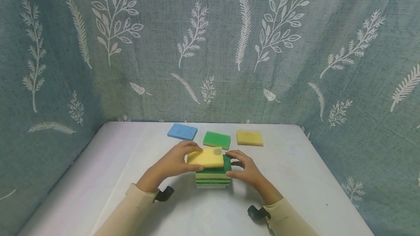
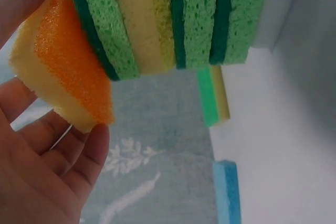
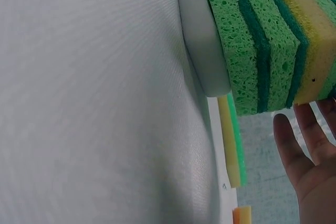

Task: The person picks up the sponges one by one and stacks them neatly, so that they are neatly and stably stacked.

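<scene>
A yellow sponge [image 1: 206, 157] with an orange scrub side lies between the thumb and fingers of my left hand [image 1: 178, 158], which grips it at its left edge. It sits tilted over the top of a sponge stack [image 1: 213, 178]; in the left wrist view its orange face [image 2: 73, 51] is turned toward the stack. Green sponges with dark green scrub layers, a yellow sponge [image 3: 310, 40] and a white block [image 3: 202, 35] at the bottom make up the stack. At the stack's right side is my right hand [image 1: 244, 166], its fingers spread and fingertips close against the upper layers.
Behind the stack, a blue sponge [image 1: 182, 132], a green-topped sponge [image 1: 217, 140] and another yellow sponge [image 1: 249, 138] lie flat in a row on the white table [image 1: 295, 185]. A leaf-patterned curtain [image 1: 223, 46] encloses the table's back and sides.
</scene>
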`<state>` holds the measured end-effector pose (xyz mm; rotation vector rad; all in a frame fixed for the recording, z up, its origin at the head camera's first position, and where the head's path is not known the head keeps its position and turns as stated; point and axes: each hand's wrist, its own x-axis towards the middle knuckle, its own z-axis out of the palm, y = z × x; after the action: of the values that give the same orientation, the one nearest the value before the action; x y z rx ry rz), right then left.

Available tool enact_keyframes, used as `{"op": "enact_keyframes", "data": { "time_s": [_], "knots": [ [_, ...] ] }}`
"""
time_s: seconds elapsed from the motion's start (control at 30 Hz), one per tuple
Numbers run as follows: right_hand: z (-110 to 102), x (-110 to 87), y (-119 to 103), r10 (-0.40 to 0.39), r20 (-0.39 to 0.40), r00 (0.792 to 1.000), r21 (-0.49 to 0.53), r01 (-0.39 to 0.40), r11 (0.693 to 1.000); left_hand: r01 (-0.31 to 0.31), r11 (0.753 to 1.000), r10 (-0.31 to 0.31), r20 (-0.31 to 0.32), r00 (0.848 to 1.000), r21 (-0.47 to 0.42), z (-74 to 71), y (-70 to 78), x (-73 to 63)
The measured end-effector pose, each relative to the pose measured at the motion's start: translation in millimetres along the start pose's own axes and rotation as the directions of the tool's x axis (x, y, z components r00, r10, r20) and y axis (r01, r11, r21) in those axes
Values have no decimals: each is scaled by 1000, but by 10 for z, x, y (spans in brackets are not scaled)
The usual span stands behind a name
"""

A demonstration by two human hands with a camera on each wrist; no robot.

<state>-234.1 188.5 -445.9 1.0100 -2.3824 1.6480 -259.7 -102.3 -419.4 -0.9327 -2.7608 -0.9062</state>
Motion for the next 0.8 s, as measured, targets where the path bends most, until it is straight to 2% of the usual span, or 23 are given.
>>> {"op": "enact_keyframes", "data": {
  "time_s": [0.27, 0.8],
  "knots": [
    [12, 7, -29, 41, -7, 999, 0, -41, 999, -53, 998, 52, 2, 999, 24, 39, 78, 57],
    [8, 0, 6, 61, -21, 998, 1, -61, 998, -81, 996, 80, 20, 997, 45, 62, 171, 105]
  ]
}}
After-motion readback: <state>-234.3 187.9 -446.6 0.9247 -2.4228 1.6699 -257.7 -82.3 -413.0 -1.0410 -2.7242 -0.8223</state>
